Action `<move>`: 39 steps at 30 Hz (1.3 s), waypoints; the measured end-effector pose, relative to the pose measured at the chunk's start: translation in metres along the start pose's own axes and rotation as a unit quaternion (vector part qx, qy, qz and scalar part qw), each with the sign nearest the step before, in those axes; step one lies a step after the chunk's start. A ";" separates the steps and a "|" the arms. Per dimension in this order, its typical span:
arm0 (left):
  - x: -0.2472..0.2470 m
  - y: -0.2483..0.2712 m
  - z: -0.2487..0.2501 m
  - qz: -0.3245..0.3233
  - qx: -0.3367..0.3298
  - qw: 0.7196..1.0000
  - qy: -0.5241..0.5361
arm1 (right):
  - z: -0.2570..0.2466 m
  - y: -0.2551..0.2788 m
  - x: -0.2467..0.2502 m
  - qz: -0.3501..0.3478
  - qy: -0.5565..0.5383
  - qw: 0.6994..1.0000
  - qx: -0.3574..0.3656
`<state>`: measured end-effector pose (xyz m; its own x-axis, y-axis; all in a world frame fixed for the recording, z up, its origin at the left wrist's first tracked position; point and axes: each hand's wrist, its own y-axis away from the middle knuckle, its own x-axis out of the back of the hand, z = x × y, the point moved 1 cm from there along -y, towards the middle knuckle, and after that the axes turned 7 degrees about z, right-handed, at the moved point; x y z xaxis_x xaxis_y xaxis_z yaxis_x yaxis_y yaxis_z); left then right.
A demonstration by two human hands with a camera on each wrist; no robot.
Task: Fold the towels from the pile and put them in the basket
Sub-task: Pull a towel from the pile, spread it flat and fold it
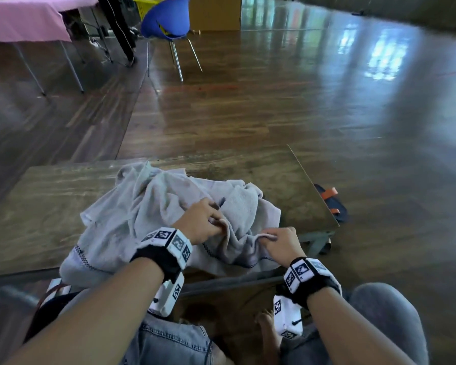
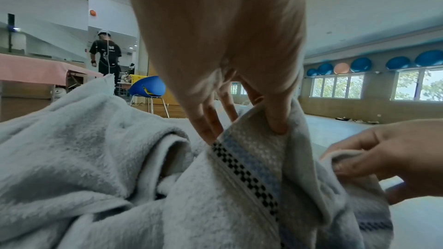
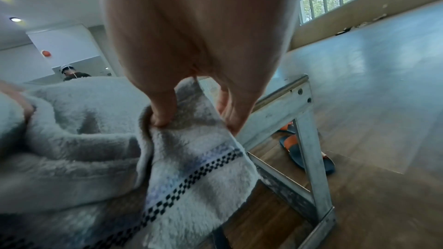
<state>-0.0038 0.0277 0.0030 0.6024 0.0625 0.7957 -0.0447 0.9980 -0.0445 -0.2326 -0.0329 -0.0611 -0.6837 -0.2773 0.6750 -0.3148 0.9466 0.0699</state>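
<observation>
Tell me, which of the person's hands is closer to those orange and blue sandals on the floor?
The right. The right hand pinches the towel at the table's near right corner, the side where the sandals lie; the left hand grips the towel further left.

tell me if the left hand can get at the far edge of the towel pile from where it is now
Probably yes: the left hand pinches the grey towel near its hem, and nothing stands between it and the pile's far edge.

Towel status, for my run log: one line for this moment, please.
phase: picking towel from pile | left hand: pinches towel edge | right hand: pinches same edge | towel: crumpled on table | basket: not seen
</observation>
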 end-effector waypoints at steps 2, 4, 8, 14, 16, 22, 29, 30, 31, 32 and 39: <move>-0.001 0.000 0.003 0.003 -0.018 1.000 -0.024 | -0.004 -0.001 -0.001 0.014 -0.006 1.000 0.006; 0.000 0.002 0.010 -0.010 -0.027 0.999 -0.034 | -0.010 -0.001 -0.002 -0.009 0.003 1.000 0.024; 0.014 0.006 0.028 0.013 -0.008 1.000 0.003 | -0.023 -0.002 0.004 0.003 0.007 1.000 0.030; 0.102 -0.029 0.083 0.155 -0.055 0.985 0.051 | -0.078 -0.038 0.082 0.159 -0.080 0.982 0.069; 0.135 -0.044 0.105 0.213 -0.059 0.973 0.073 | -0.111 -0.054 0.121 0.227 -0.096 0.962 0.115; 0.205 -0.037 0.143 0.387 -0.101 0.905 0.142 | -0.188 -0.042 0.205 0.340 -0.227 0.885 0.224; 0.172 0.026 0.067 0.268 0.046 0.961 0.044 | -0.122 -0.003 0.160 0.244 -0.114 0.943 0.194; 0.163 0.035 0.054 0.244 0.088 0.966 0.019 | -0.105 0.003 0.149 0.213 -0.087 0.957 0.174; 0.153 0.043 0.041 0.231 0.114 0.966 0.005 | -0.090 0.010 0.139 0.181 -0.066 0.970 0.151; 0.144 0.051 0.031 0.223 0.129 0.966 0.002 | -0.077 0.016 0.130 0.151 -0.045 0.980 0.126; 0.093 0.072 -0.004 0.058 0.223 0.973 0.004 | -0.040 0.049 0.096 0.067 -0.007 0.995 0.079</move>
<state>0.0522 0.1050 0.0720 0.5797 0.1757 0.7956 -0.4522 0.8817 0.1348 -0.2870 -0.0069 0.0363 -0.7355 -0.1538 0.6598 -0.3194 0.9376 -0.1375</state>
